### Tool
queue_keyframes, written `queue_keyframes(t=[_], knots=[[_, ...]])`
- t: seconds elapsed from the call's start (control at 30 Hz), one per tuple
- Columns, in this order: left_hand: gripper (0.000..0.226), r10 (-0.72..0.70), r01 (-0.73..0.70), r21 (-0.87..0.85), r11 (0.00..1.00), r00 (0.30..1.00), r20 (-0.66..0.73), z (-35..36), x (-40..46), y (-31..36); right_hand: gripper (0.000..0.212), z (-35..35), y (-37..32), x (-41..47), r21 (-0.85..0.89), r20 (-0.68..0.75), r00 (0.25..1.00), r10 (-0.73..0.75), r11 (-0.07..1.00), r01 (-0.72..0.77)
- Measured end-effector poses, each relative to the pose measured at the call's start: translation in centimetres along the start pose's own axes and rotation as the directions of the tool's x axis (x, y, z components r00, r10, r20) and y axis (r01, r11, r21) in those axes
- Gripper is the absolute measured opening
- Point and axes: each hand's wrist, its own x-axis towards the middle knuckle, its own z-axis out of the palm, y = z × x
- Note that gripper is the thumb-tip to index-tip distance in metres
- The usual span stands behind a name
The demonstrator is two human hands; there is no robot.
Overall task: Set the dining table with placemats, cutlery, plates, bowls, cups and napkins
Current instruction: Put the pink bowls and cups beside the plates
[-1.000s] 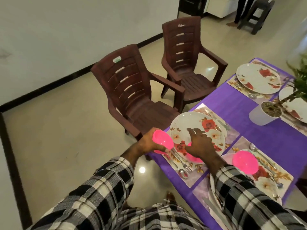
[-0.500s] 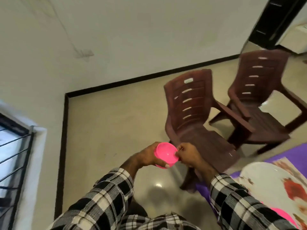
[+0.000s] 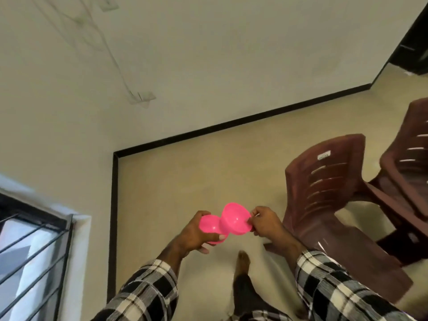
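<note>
Two pink plastic bowls are held over the floor in front of me. My left hand grips one pink bowl from below, its thumb across the bowl's side. My right hand pinches the rim of a second pink bowl, which is tilted so that its inside faces me. The two bowls touch or overlap where they meet. The dining table is out of view.
Two brown plastic chairs, one close on the right and another behind it, stand at the right. A barred window is at the lower left. A beige floor with a black skirting lies ahead; my foot shows below.
The view has swung left, away from the table, which has gone out of frame. My right hand has pulled a second pink bowl apart from the one in my left hand.
</note>
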Motion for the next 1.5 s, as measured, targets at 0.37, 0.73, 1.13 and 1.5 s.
queue_keyframes(t=[0.37, 0.73, 1.13, 1.5], knots=[[0.099, 0.062, -0.072, -0.118, 0.99, 0.995, -0.084, -11.0, 19.5, 13.2, 0.005, -3.9, -13.3, 22.1, 0.083, 0.09, 0.995, 0.037, 0.996, -0.044], [0.11, 0.147, -0.157, 0.077, 0.985, 0.981, 0.129, -17.7, 42.9, 28.1, 0.006, -11.3, -19.9, 40.5, 0.346, -0.084, 0.973, 0.217, 0.922, -0.176], [0.113, -0.016, -0.291, 0.427, 0.856, 0.811, 0.585, -8.1, 65.8, 47.1, 0.013, -23.1, -17.3, 49.5, 0.677, -0.267, 0.779, 0.567, 0.686, -0.267], [0.12, -0.07, -0.486, 0.599, 0.637, 0.736, 0.673, 13.1, 81.8, 61.0, 0.009, -45.0, -8.3, 60.1, 0.731, -0.255, 0.713, 0.652, 0.613, -0.299]])
